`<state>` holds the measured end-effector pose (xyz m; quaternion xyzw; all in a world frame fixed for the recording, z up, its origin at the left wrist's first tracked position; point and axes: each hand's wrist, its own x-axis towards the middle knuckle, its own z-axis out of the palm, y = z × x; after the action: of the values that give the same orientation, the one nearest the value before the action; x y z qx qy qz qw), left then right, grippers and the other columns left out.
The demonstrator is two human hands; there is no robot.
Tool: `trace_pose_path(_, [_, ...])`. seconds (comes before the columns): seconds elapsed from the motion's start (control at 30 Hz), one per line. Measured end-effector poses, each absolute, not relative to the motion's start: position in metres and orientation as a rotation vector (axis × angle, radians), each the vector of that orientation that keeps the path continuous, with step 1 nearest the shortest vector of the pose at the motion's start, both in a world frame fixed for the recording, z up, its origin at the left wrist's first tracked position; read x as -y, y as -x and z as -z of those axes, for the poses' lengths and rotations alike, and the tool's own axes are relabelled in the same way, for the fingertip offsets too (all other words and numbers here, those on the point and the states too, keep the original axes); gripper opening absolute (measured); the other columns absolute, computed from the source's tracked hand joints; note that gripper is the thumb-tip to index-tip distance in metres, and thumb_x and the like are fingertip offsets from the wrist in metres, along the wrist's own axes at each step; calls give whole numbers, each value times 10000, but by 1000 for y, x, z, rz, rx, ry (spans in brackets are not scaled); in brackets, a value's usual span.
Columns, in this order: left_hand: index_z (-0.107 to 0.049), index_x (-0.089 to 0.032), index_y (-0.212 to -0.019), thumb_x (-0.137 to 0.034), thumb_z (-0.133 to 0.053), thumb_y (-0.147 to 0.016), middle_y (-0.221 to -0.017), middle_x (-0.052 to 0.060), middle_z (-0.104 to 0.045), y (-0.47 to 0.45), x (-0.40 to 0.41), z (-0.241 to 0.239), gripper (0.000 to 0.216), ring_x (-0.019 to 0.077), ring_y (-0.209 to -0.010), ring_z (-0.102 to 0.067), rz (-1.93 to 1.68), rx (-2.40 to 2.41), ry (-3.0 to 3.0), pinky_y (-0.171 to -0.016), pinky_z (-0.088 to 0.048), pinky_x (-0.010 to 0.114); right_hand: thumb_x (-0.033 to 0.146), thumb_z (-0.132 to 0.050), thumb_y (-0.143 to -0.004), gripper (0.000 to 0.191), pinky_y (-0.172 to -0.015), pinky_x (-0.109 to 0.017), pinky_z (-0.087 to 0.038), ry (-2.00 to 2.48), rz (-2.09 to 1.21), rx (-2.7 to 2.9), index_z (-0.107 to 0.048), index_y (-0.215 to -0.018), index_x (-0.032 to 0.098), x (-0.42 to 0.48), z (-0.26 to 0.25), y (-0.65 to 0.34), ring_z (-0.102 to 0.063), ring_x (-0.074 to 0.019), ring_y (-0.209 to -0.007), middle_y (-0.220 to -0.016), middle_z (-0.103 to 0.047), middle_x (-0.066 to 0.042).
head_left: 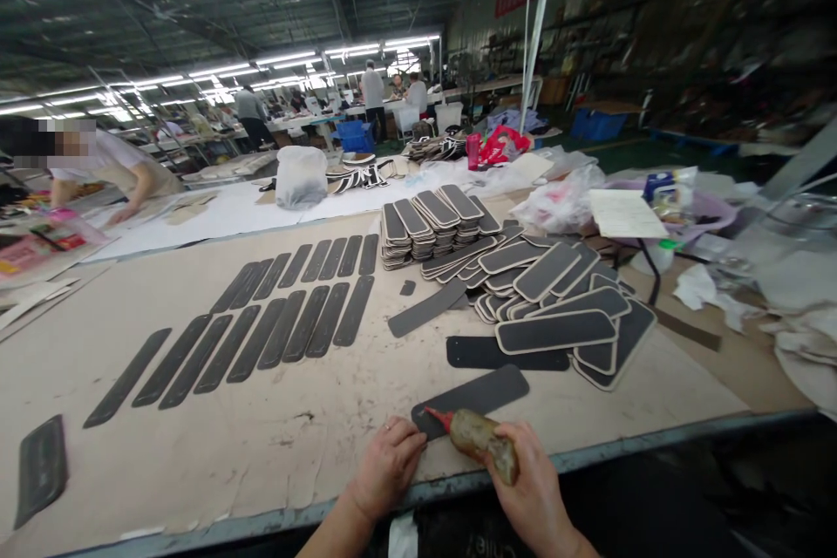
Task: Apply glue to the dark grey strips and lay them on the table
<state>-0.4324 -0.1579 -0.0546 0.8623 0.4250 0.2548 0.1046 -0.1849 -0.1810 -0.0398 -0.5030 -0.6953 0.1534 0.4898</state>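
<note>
Squeeze bottle, amber, sits wrapped in my right hand at the lower centre of the frame, its red nozzle over the left end of 1 dark strip. My left hand bunches at that end; whether it pinches the strip, I cannot tell. Beige-edged panels heap right of centre.

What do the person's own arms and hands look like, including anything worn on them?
The left hand and right hand are ungloved. No sleeve, watch or cable shows on the left forearm or right forearm. A ring seems to sit on a left finger, too small for detail.
</note>
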Motion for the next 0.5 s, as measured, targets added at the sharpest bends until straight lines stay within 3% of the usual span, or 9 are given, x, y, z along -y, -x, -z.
trace_pose_path(0.5, [-622, -180, -1011, -123, -469, -934, -911, 77, -616, 433, 156, 58, 180, 189, -849, -574, -796, -1210, -2580, -752, -521, 332, 480, -519, -937, 317, -747, -371, -509, 1536, 1, 1534, -502, -1069, 192, 166, 50, 100, -581, -249, -849, -928, -560, -81])
